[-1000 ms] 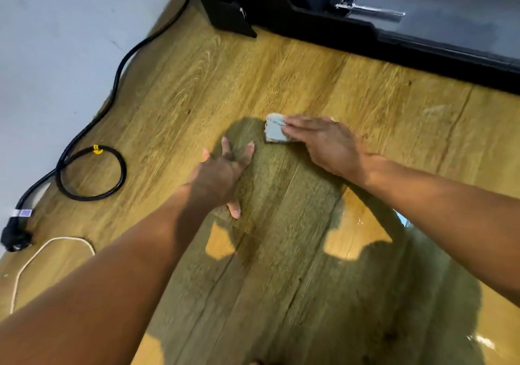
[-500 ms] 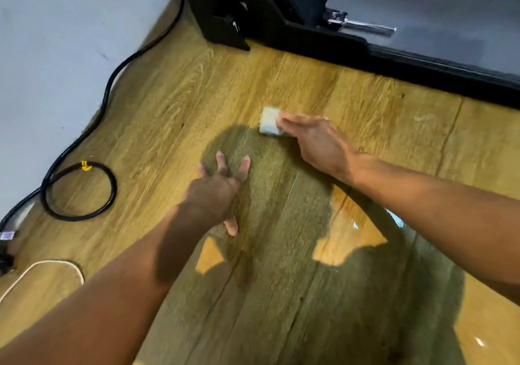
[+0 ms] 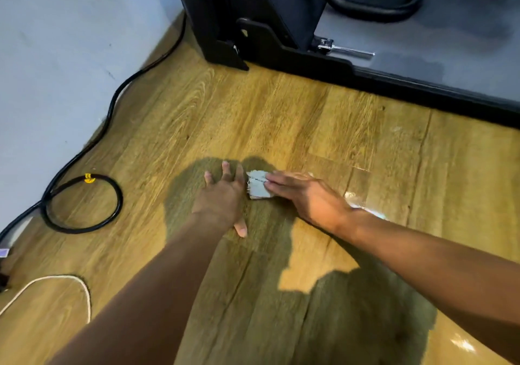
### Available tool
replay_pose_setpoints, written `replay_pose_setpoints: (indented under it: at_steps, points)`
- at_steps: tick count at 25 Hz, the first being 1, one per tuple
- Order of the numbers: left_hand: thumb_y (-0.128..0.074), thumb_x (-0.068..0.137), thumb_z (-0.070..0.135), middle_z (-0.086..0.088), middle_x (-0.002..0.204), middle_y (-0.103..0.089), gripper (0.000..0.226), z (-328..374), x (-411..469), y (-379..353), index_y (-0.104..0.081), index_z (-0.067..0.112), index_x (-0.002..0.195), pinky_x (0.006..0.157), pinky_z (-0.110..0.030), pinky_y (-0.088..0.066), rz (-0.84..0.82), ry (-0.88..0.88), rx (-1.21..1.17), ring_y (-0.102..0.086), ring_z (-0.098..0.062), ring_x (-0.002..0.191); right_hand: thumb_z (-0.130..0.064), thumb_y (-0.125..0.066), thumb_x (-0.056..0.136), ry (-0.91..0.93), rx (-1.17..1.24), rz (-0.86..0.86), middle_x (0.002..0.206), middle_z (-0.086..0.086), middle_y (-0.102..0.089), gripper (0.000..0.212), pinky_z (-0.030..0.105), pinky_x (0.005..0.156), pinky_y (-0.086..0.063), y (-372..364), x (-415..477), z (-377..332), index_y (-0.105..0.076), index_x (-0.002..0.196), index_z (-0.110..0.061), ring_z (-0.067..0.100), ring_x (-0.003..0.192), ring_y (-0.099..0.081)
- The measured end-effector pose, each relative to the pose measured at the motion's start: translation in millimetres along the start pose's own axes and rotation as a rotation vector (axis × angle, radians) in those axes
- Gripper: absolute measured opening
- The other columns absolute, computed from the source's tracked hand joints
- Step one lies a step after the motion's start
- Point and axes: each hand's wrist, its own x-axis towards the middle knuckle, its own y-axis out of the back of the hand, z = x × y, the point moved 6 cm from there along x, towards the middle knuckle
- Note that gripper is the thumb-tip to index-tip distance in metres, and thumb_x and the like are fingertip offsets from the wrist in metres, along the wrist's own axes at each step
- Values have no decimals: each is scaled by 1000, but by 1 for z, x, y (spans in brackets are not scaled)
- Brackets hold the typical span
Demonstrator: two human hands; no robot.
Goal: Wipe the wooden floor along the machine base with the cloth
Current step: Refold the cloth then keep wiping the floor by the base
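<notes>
**Step in hand:** a wiping stroke on the wooden floor [image 3: 253,117], judged to be mid-task and well short of the machine base [image 3: 394,83].

**Cloth:** the cloth [image 3: 257,184], a small pale folded pad, lies flat on the boards at the edge of the person's shadow, between the two hands.

**Right hand:** the right hand [image 3: 306,196] presses the cloth down. Its fingers [image 3: 277,179] are straight and close together, laid over the cloth's right part and not curled round it.

**Left hand:** the left hand [image 3: 222,198] rests flat on the floor as a brace, fingers [image 3: 226,170] spread apart, holding nothing. The cloth's left edge sits just beside it; contact cannot be confirmed.

**Next move:** a strip of floor between cloth and base appears yet to be covered. The cloth needs pushing forward to the black base edge, then running along it under steady downward pressure, or the pad may slip from under the flat fingers.
</notes>
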Motion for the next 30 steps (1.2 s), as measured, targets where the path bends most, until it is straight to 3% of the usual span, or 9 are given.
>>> replay_pose_setpoints:
  at_steps: [2, 6, 10, 13, 17, 19, 23, 26, 30]
  points:
    - [-89, 54, 39, -5, 159, 14, 141, -4, -4, -1, 9, 18, 152, 110, -53, -29, 14, 4, -13, 1, -42, 143, 6, -55, 86, 7, -56, -6, 144, 2, -44, 54, 32, 112, -30, 14, 6, 14, -52, 134, -18, 20, 132, -43]
    - [-86, 57, 48, 0, 159, 16, 138, -7, -5, -2, 11, 21, 152, 108, -54, -32, 9, 1, -2, 5, -37, 145, 10, -44, 91, -348, -40, 115, 152, -1, -31, 58, 32, 116, -25, 23, 29, 35, -41, 141, -18, 16, 138, -32]
    - [-78, 58, 63, 4, 158, 17, 134, -15, -7, -3, 12, 27, 151, 107, -53, -33, 81, -41, 62, 2, -32, 146, 2, -51, 89, 32, -17, -61, 146, 2, -43, 51, 47, 108, -35, -20, -48, -37, -48, 137, -17, 23, 135, -38]
    - [-75, 61, 65, 3, 158, 19, 132, -18, -7, -6, 15, 28, 150, 106, -54, -34, 63, -93, 85, 3, -34, 145, 10, -66, 74, 263, -139, -135, 142, 0, -47, 69, 45, 102, -43, -24, -66, -60, -52, 134, -19, 22, 130, -46]
    - [-82, 62, 50, -2, 159, 15, 129, -23, -1, 0, 11, 32, 150, 108, -54, -30, 37, -169, 159, -3, -36, 145, 5, -54, 87, -165, -57, 78, 147, 0, -36, 59, 33, 115, -26, -22, -39, -28, -41, 140, -17, 22, 138, -35]
    - [-82, 63, 50, -3, 160, 6, 126, -35, 4, 10, 6, 33, 151, 112, -56, -24, 98, -168, 167, -8, -35, 145, -2, -52, 90, 105, -14, 51, 148, 3, -34, 52, 33, 115, -22, -49, -51, -66, -39, 139, -11, 27, 139, -32]
    - [-85, 59, 49, -8, 159, 13, 131, -61, 20, 24, 7, 32, 151, 109, -63, -23, 22, -20, -12, 6, -44, 143, -8, -63, 87, 528, -197, 47, 137, 2, -50, 40, 35, 101, -45, -63, -83, -112, -58, 127, -15, 17, 129, -45]
    - [-86, 56, 50, -10, 158, 15, 135, -60, 24, 22, 8, 30, 151, 108, -62, -26, -18, -29, -10, 6, -47, 141, 2, -63, 83, 313, -112, 10, 138, 2, -51, 50, 39, 106, -41, -40, -48, -77, -57, 130, -15, 18, 130, -46]
    - [-85, 54, 53, -8, 158, 18, 142, -64, 26, 21, 13, 20, 151, 108, -62, -27, 12, -30, -20, 5, -44, 142, 7, -61, 84, -335, -25, 246, 136, 6, -51, 47, 32, 109, -35, -1, 21, -14, -57, 127, -12, 21, 124, -52]
